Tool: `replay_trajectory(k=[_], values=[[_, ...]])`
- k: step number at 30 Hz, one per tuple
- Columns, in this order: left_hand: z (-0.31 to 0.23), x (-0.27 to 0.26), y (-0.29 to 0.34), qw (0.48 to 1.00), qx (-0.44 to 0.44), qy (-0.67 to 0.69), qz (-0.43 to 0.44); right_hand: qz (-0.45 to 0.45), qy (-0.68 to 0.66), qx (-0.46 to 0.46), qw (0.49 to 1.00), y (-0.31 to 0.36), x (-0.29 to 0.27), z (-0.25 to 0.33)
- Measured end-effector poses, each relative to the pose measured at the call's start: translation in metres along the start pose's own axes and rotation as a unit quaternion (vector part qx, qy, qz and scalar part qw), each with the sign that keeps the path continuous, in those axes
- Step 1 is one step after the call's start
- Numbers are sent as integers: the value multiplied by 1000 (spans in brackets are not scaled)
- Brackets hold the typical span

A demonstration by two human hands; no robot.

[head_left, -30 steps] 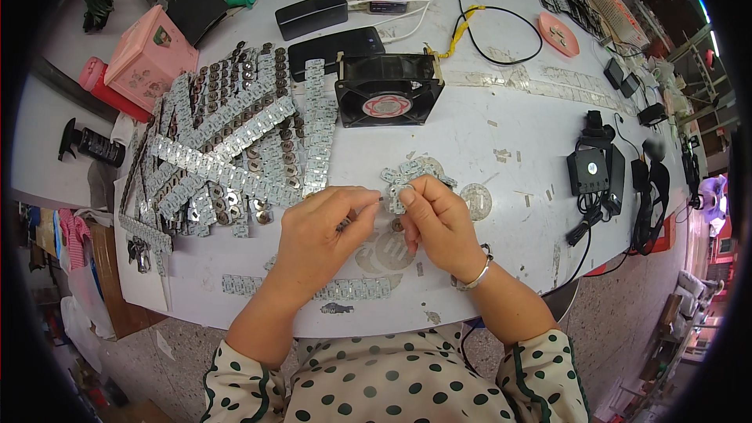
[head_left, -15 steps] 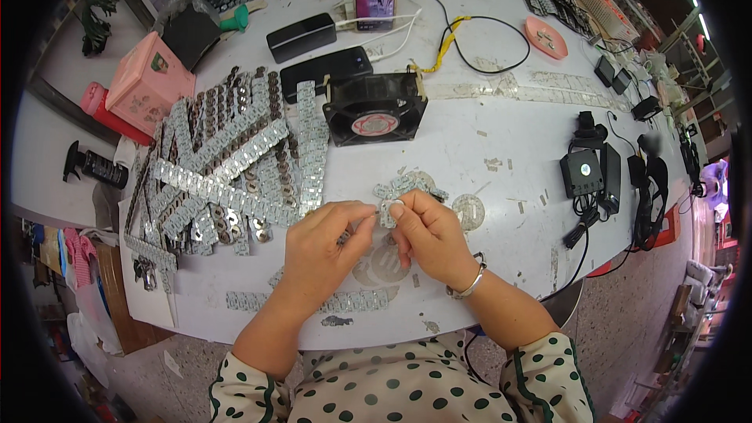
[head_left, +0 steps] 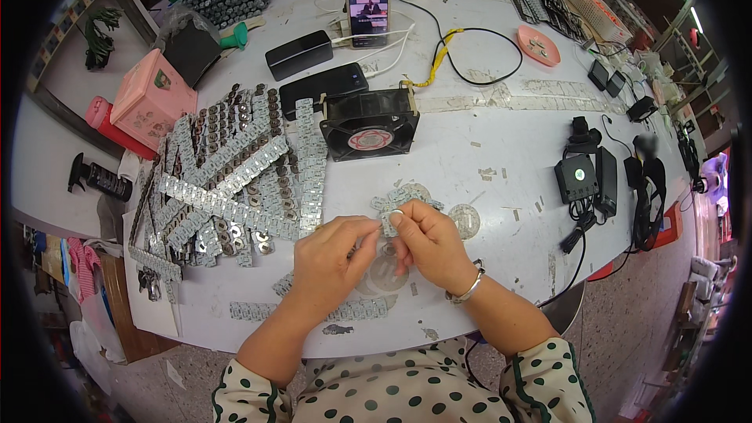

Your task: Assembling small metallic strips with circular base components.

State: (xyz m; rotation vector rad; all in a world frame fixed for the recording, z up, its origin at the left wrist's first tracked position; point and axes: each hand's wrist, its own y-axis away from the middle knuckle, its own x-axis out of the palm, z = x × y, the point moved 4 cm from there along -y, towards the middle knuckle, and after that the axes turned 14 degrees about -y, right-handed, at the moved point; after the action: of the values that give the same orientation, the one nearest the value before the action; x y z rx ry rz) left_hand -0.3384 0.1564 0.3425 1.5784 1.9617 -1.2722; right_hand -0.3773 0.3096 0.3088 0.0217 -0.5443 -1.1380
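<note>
Both hands meet over the middle of the table. Between the thumb and forefinger of my right hand (head_left: pixel 429 247) is a small silvery-white piece (head_left: pixel 388 227); its exact kind is too small to tell. My left hand (head_left: pixel 333 262) is closed in a pinch at that piece's left side, and whatever its fingertips hold is hidden. Just beyond my fingers lies a short bundle of pale silvery linked strips (head_left: pixel 407 196). Nearer the table's front edge, a similar flat strip (head_left: pixel 356 310) runs partly under my left forearm.
A heap of silvery strips (head_left: pixel 227 180) covers the left side. Behind my hands stand a black fan (head_left: pixel 370 127), dark power banks (head_left: pixel 299 55) and a propped phone (head_left: pixel 366 12). Black adapters with cables (head_left: pixel 578 178) lie at right; a pink dish (head_left: pixel 538 45) sits farther back.
The view has shifted slightly, so the far objects sit lower. Both hands stay together around the small piece, which has turned a little, and my left fingers have drawn closer together.
</note>
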Motion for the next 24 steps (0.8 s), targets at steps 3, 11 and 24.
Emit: replay_trajectory(k=[3, 11, 24], values=[[1, 3, 1, 999, -1, -13, 39, -5, 31, 13, 999, -2, -7, 8], [3, 2, 0, 997, 28, -23, 62, -63, 498, -240, 831, -1, -30, 29], [16, -5, 0, 968, -103, 154, 172, 92, 216, -12, 972, 6, -11, 26]])
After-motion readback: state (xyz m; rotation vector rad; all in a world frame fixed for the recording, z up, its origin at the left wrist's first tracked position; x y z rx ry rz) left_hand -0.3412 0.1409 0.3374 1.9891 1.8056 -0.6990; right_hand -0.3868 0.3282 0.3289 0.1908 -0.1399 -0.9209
